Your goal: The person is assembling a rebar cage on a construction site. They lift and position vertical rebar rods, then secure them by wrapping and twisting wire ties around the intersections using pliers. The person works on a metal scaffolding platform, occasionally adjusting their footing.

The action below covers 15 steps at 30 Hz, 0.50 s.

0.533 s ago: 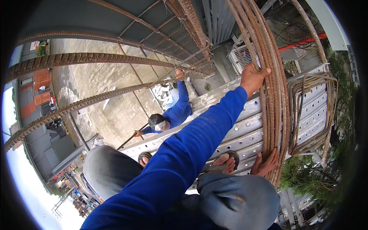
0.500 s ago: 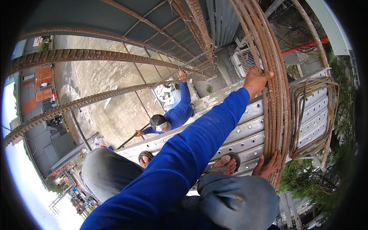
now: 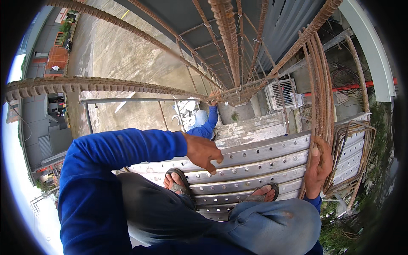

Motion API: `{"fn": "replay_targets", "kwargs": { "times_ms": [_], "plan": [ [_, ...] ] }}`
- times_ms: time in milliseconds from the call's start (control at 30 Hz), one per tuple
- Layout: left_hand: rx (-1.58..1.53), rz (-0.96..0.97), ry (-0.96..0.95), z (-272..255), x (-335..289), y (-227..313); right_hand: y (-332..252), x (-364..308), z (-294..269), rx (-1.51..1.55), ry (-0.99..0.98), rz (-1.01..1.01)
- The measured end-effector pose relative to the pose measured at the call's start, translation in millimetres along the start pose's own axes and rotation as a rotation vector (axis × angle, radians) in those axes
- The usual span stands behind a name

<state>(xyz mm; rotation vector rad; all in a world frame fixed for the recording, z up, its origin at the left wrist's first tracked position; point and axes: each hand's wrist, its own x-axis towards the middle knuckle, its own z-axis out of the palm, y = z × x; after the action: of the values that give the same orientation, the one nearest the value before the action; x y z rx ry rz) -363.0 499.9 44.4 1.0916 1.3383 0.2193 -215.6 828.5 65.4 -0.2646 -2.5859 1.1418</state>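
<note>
My right hand (image 3: pixel 318 165) is wrapped around the lower part of a bundle of rusty rebar (image 3: pixel 319 97). The bars lie side by side, standing across the right part of the metal plank platform (image 3: pixel 250 163). My left hand (image 3: pixel 204 153) hangs over the platform, away from the bundle. Nothing is in it, and its thumb and fingers are apart, slightly bent. Both my feet (image 3: pixel 264 193), in sandals, rest on the perforated planks.
Bent rusty stirrups (image 3: pixel 348 153) lie at the platform's right end. Thick upright rebar (image 3: pixel 227 38) forms a cage ahead. Below, a co-worker's blue sleeve (image 3: pixel 208 123) shows beside the rods. A long ribbed bar (image 3: pixel 102 85) crosses at left; foliage (image 3: pixel 340 233) grows at lower right.
My left hand has let go of the rebar bundle and moved left. My right hand, earlier flat-fingered against the bundle's lower end, now grips it higher. The view has shifted.
</note>
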Motion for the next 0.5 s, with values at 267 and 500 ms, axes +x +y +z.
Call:
{"fn": "replay_targets", "kwargs": {
  "times_ms": [267,500],
  "plan": [
    [-0.247,-0.499,1.058,80,-94,-183,-198,133,88,0.687,-0.316,-0.391],
    [-0.685,-0.479,1.261,133,-21,-253,-276,173,141,0.513,-0.548,-0.635]
  ]
}}
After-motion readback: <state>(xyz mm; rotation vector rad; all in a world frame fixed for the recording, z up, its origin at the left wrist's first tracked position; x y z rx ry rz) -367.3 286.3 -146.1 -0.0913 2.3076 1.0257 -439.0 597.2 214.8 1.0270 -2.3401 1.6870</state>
